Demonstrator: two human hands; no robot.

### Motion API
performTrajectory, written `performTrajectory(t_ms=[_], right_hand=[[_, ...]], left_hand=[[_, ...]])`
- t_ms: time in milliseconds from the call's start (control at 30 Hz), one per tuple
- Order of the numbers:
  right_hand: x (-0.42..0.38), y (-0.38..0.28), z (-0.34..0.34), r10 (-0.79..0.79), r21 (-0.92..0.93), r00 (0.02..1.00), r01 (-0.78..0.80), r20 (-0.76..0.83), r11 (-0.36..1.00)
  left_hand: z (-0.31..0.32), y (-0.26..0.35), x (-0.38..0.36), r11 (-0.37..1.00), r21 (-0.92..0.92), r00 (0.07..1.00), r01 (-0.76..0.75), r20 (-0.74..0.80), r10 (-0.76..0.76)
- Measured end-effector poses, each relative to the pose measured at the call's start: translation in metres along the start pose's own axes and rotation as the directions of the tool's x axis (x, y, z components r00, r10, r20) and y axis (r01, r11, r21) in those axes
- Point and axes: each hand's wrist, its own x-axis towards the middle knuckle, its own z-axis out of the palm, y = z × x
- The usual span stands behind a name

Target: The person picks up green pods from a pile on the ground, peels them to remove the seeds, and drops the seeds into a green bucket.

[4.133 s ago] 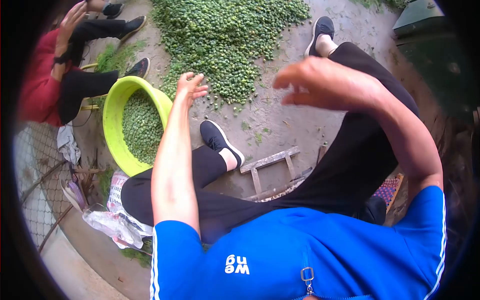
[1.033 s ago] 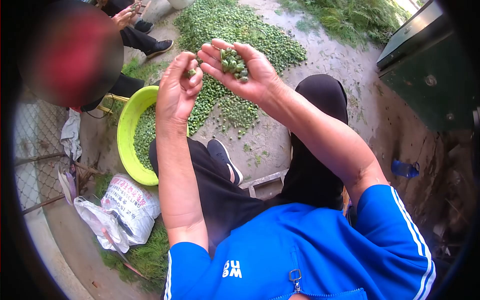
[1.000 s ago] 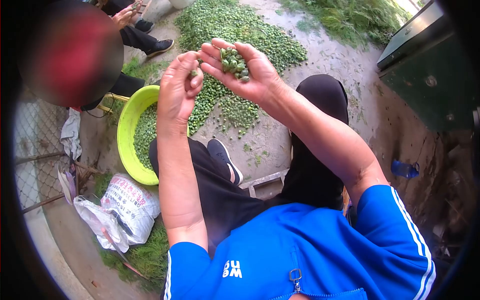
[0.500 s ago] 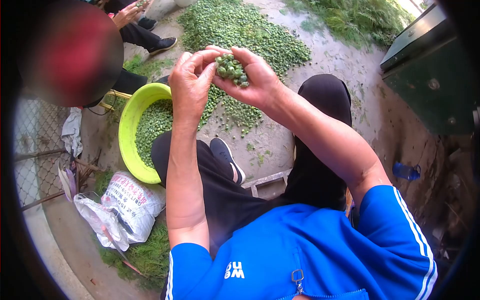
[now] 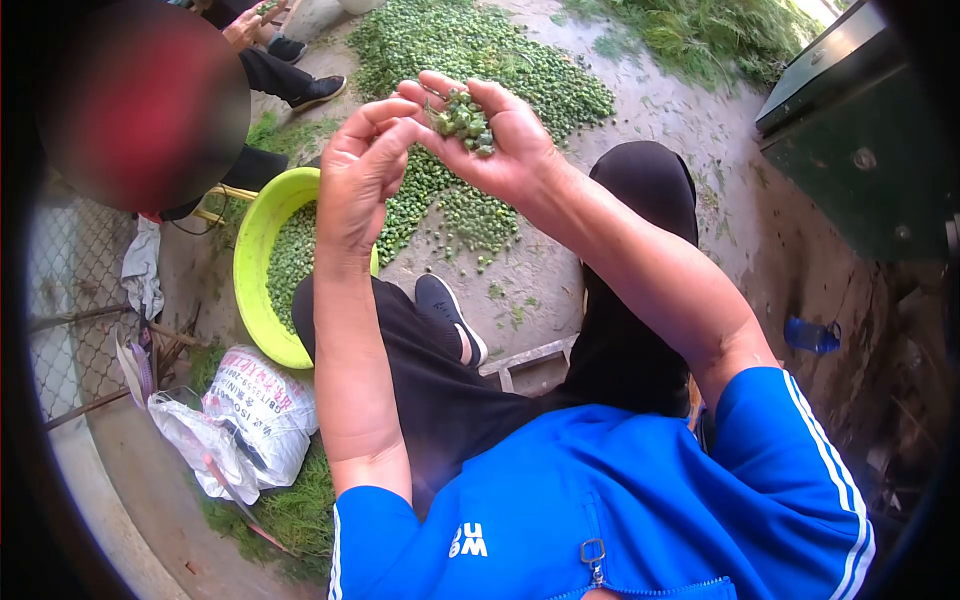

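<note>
Palm up, my right hand (image 5: 500,135) cups a small heap of green pods (image 5: 463,122) with bits of stem among them. Just beside it, my left hand (image 5: 368,165) has its thumb and forefinger pressed together near the edge of the heap; what lies between them is too small to make out. Beneath the hands, a large pile of green pods (image 5: 470,60) spreads over the ground. A yellow-green basin (image 5: 252,290), partly filled with the same pods, stands left of my knee, partly behind my left forearm.
Another person's hand (image 5: 242,30) and dark shoe (image 5: 320,92) show at the upper left. A white printed sack (image 5: 262,415) lies at the lower left on feathery greens (image 5: 300,510). On the right are a dark green metal box (image 5: 860,150) and a blue bottle (image 5: 812,336).
My left hand has moved slightly left and down, away from the heap. The fingers of my right hand have spread, and the heap in its palm shows more fully.
</note>
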Motion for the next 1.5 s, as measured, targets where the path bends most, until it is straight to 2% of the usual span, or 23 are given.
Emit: performTrajectory(t_ms=[33,67,133,167,400,567,600,633,667,700,733,800,833,1000,1167,1233,1267,1300,1333,1400,1433,1467,1500], right_hand=[[0.001,0.0,-0.003,0.024,-0.006,0.999,-0.023,0.046,1.0],[0.002,0.0,-0.005,0.024,-0.006,0.999,-0.024,0.046,1.0],[0.001,0.004,0.001,-0.012,-0.016,1.0,0.012,-0.008,1.0],[0.001,0.004,0.002,-0.012,-0.016,1.0,0.012,-0.008,1.0],[-0.001,0.005,0.006,-0.07,-0.106,0.997,0.066,-0.032,0.992],[0.001,0.0,-0.008,-0.054,-0.196,0.998,0.048,-0.029,0.979],[0.001,-0.005,-0.012,0.074,-0.023,0.987,-0.072,0.14,0.997],[0.002,-0.008,-0.016,0.168,0.125,0.931,-0.219,0.324,0.968],[0.004,-0.007,-0.021,0.17,0.124,0.929,-0.221,0.327,0.967],[-0.001,-0.001,-0.004,0.075,0.016,0.99,-0.077,0.12,0.997],[-0.004,0.004,0.006,-0.051,-0.119,0.996,0.042,-0.077,0.992],[-0.006,0.006,0.009,-0.046,-0.09,0.996,0.039,-0.074,0.995],[-0.007,0.007,0.01,-0.065,-0.101,0.995,0.057,-0.076,0.993],[-0.006,0.007,0.008,-0.069,-0.079,0.996,0.065,-0.052,0.995],[-0.003,0.006,0.005,-0.06,-0.077,0.997,0.057,-0.047,0.995],[-0.002,0.005,0.003,-0.068,-0.082,0.998,0.068,-0.005,0.994],[-0.004,0.005,0.005,-0.071,-0.079,0.997,0.07,-0.008,0.994],[-0.006,0.005,0.008,-0.066,-0.083,0.998,0.065,-0.007,0.994],[-0.007,0.005,0.01,-0.062,-0.089,0.998,0.061,-0.006,0.994],[-0.006,0.006,0.01,-0.062,-0.09,0.998,0.064,0.025,0.994],[-0.007,0.006,0.012,-0.053,-0.097,0.998,0.055,0.025,0.994],[-0.008,0.007,0.014,-0.04,-0.105,0.999,0.043,0.025,0.994],[-0.006,0.007,0.013,-0.027,-0.114,0.999,0.032,0.042,0.993]], left_hand=[[0.005,-0.004,0.0,0.985,0.17,0.997,-0.044,-0.048,0.053],[0.008,-0.01,0.001,0.985,0.169,0.997,-0.044,-0.048,0.052],[0.015,-0.018,0.004,0.746,0.586,0.928,-0.317,0.031,0.37],[0.017,-0.017,0.003,0.695,0.659,0.929,-0.287,0.016,0.369],[0.025,-0.014,0.0,0.582,0.773,0.92,-0.251,0.003,0.393],[0.024,-0.015,0.002,0.507,0.804,0.913,-0.31,0.103,0.395],[0.022,-0.014,0.001,0.506,0.805,0.913,-0.31,0.103,0.396],[0.019,-0.012,0.0,0.817,0.542,0.968,-0.196,-0.027,0.251],[0.014,-0.01,0.0,0.982,0.186,0.994,-0.045,-0.09,0.062],[0.007,-0.008,0.0,1.0,0.015,0.999,-0.001,-0.043,0.001],[0.003,-0.007,0.001,1.0,0.02,0.999,-0.005,-0.047,0.006],[-0.006,-0.005,0.002,0.893,-0.435,0.992,0.115,0.098,-0.08],[-0.013,-0.006,0.004,0.842,-0.517,0.982,0.154,0.173,-0.073],[-0.014,-0.005,0.002,0.716,-0.668,0.961,0.2,0.277,-0.01],[-0.03,0.005,-0.001,0.786,-0.612,0.994,0.084,0.102,-0.027],[-0.058,0.026,-0.014,0.891,-0.454,0.999,0.003,-0.034,-0.021],[-0.079,0.034,-0.023,0.937,-0.345,0.993,-0.053,-0.116,0.014],[-0.092,0.041,-0.035,0.987,-0.11,0.938,-0.12,-0.337,0.077],[-0.107,0.049,-0.049,0.981,0.183,0.883,-0.058,-0.449,0.136],[-0.14,0.059,-0.071,0.812,0.511,0.797,0.281,-0.595,0.099],[-0.192,0.05,-0.083,0.311,0.883,0.814,0.352,-0.453,0.363],[-0.229,0.045,-0.092,-0.317,0.875,0.854,0.367,-0.182,0.488],[-0.213,0.05,-0.093,-0.32,0.874,0.854,0.366,-0.179,0.488]])
